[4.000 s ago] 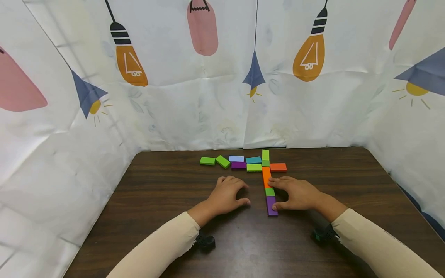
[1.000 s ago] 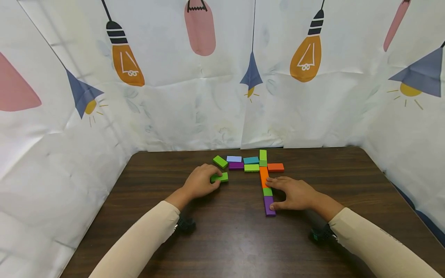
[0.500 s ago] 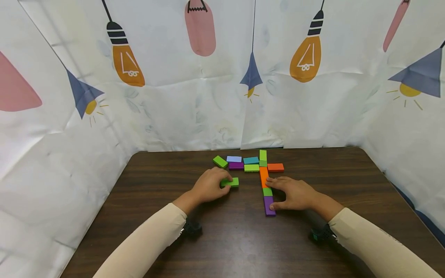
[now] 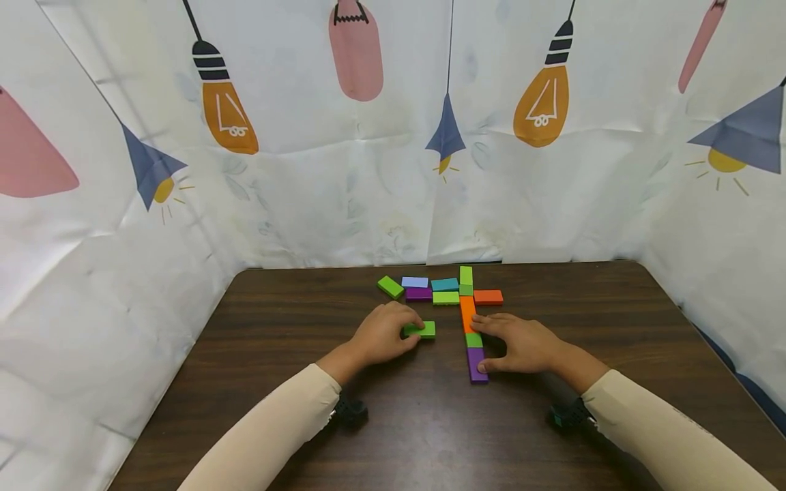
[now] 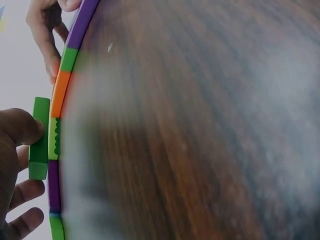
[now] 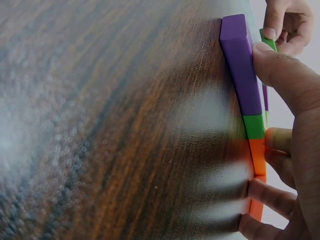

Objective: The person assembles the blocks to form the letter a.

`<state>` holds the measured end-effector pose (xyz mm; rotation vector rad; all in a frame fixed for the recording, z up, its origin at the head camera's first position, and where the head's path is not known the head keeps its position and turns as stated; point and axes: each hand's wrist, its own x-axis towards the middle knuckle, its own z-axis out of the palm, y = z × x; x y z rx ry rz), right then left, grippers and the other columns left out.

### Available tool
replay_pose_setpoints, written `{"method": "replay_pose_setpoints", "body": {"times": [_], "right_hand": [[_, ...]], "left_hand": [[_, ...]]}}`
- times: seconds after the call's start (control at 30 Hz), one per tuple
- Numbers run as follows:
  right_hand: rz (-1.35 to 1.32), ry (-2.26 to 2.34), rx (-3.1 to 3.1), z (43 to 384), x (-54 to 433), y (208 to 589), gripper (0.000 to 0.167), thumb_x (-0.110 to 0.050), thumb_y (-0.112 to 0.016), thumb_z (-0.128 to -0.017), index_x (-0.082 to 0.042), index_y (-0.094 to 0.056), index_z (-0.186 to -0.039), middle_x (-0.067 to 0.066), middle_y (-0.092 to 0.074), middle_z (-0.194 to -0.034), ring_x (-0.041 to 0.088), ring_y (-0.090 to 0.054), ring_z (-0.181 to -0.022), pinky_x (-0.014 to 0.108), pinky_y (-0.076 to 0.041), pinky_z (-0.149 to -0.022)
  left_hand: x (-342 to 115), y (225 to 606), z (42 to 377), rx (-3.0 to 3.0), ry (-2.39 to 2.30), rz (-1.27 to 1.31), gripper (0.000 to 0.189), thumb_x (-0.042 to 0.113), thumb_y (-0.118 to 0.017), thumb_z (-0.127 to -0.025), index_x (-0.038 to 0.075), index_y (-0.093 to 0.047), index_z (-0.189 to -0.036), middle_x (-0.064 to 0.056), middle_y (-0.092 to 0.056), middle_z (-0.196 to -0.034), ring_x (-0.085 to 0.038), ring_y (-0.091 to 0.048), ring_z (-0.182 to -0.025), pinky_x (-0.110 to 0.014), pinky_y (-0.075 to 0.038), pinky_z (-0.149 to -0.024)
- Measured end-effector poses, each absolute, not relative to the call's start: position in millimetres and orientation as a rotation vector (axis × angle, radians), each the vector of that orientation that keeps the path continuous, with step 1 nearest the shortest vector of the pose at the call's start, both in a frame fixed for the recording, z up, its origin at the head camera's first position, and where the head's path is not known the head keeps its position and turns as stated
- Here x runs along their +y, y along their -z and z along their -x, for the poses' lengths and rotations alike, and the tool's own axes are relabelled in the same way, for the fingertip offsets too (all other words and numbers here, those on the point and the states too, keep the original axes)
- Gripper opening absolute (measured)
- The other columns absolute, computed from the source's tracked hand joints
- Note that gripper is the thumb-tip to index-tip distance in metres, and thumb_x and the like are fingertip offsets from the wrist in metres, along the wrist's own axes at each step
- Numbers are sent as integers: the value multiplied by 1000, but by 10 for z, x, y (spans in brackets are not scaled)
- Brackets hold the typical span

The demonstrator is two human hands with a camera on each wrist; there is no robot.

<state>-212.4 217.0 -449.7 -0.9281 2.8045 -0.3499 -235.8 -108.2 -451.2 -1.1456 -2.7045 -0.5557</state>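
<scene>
— Head view, contents?
— Green block (image 4: 426,330), one. Left of the purple block (image 4: 475,372) and orange block (image 4: 467,310); long axis left-right, free end pointing right. Left hand (image 4: 382,334): grasping it. Right hand (image 4: 522,344): relaxed, touching purple and orange.
— Left wrist?
— Green block, thumb across its face.
— Right wrist?
— Purple block, long axis near-far, thumb touching.

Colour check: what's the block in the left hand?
Green; the block shows best in the left wrist view.
</scene>
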Motion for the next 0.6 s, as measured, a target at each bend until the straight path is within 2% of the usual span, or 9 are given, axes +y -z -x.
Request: {"method": "replay_pose_setpoints", "body": {"times": [0.27,0.6], "right_hand": [[929,351,2814,2120,2177,4508,92,-80,-60,-84,-23,-49,-155,-4,-43,-159,30,-41,-144,63,-47,-98],[921,350,2819,2120,2178,4509,92,-80,-59,-84,-23,-49,-155,-4,-43,-159,30,-41,-144,62,-48,-97]], "left_hand": [[-977,4540,2340,-2711,519,1162,16,28,-76,-94,21,-78,-108,6,-72,-110,-20,-63,-109,-44,-50,-97],[-859,4526,2300,-2692,498,1191,14,26,-77,-92,19,-79,-104,7,-73,-105,-18,-64,-102,-40,-51,-92]]}}
